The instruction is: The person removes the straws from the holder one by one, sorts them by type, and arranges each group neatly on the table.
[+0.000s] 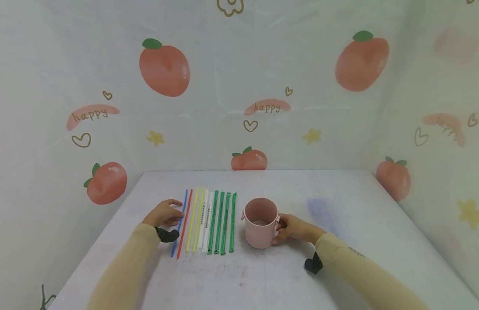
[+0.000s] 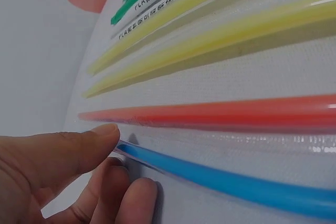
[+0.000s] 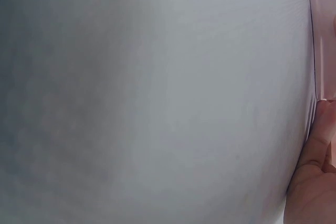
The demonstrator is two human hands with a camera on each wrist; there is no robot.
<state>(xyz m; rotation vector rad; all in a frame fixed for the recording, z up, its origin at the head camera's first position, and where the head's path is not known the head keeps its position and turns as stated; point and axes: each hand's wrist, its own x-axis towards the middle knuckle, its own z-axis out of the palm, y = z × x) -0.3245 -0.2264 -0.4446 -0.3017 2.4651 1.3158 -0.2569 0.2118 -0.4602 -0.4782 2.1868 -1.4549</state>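
A row of wrapped drinking straws lies on the white table: a blue straw (image 1: 179,230), a red straw (image 1: 185,223), yellow straws (image 1: 193,219), white-wrapped straws (image 1: 202,221) and several green-wrapped straws (image 1: 225,221). At the row's left end, my left hand (image 1: 167,213) pinches the blue straw; in the left wrist view, its fingertips (image 2: 107,130) meet at the far part of the straw. Right of the row stands a pink cup (image 1: 260,232) with small side lugs, upright, its inside showing nothing. My right hand (image 1: 295,228) grips the cup's right side, thumb in front; some fingers are hidden.
The white tabletop (image 1: 247,284) extends around the straws and cup. Behind and beside it hangs a pale curtain (image 1: 208,142) printed with peaches, hearts and stars. A thin green string (image 1: 43,297) shows at the lower left.
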